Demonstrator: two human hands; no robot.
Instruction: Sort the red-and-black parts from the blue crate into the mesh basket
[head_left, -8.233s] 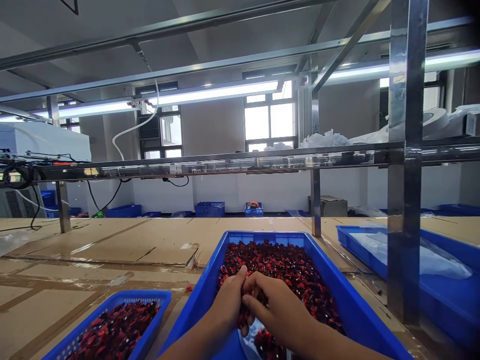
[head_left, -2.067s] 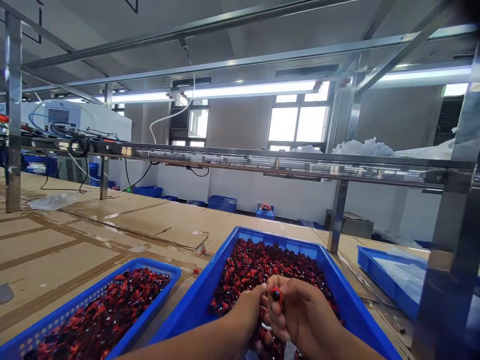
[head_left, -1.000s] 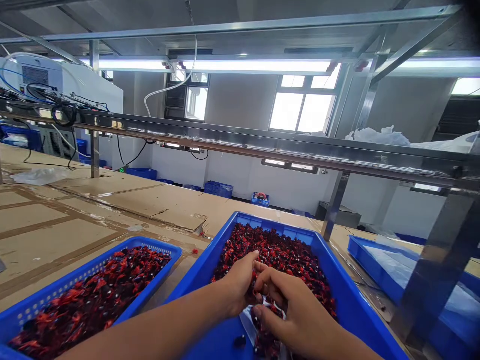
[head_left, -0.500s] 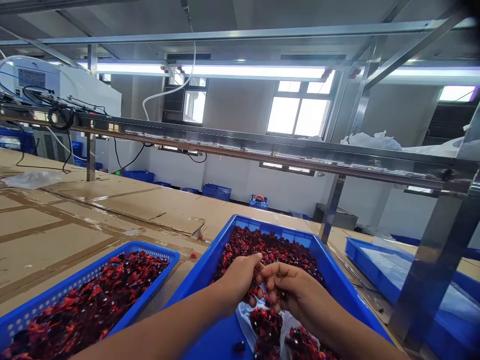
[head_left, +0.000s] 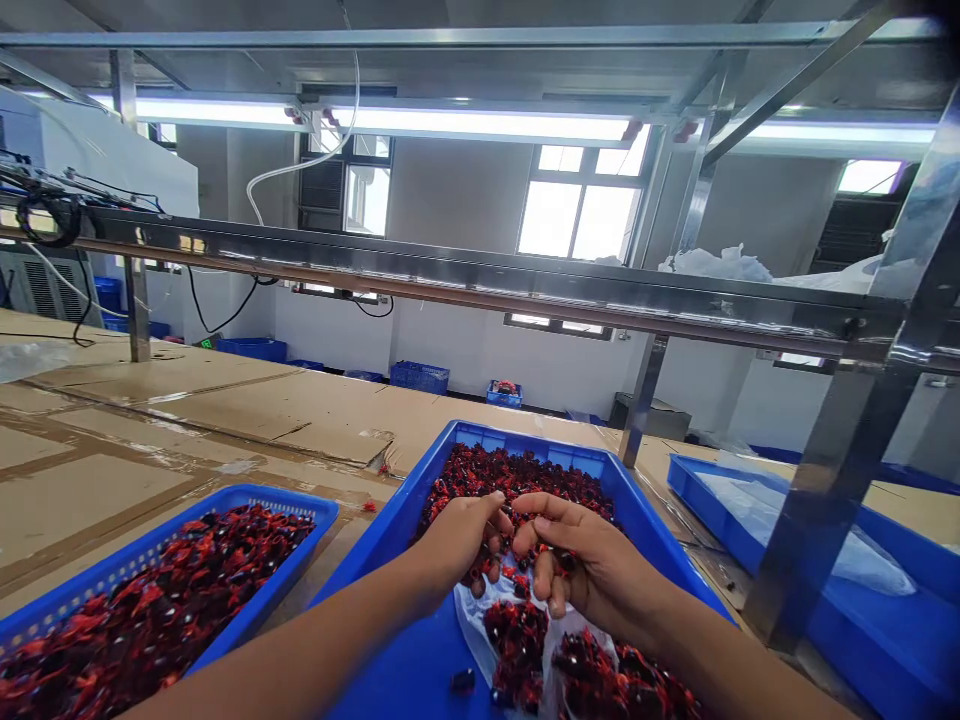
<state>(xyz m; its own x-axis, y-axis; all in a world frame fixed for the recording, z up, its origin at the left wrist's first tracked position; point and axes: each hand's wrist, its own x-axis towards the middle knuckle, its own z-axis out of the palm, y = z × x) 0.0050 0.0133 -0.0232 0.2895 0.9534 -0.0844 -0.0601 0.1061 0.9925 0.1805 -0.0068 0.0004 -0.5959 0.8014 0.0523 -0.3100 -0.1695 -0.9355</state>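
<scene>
Over a deep blue tray (head_left: 379,560), my left hand (head_left: 466,545) and my right hand (head_left: 581,550) face each other with a narrow gap between their fingertips. The left fingers are curled in under the thumb. On the right hand, thumb and forefinger are bent together, the other fingers curled below. Anything pinched in either hand is too small or hidden. Beneath and behind them lies a heap of small red-and-black parts (head_left: 525,470). Nearer to me, more parts (head_left: 517,635) rest on a white plastic bag (head_left: 472,625). One black piece (head_left: 463,681) lies alone on the tray floor.
At left stands a perforated blue basket (head_left: 322,515) filled with similar red-and-black parts. Another blue tray (head_left: 686,480) with white sheeting sits at right, behind a metal post (head_left: 810,500). Brown cardboard (head_left: 247,410) covers the table. A metal rail (head_left: 450,265) crosses ahead.
My view has shifted, so the whole scene sits a little further left and higher. The hands have drawn slightly apart, and a gap now shows between their fingertips.
</scene>
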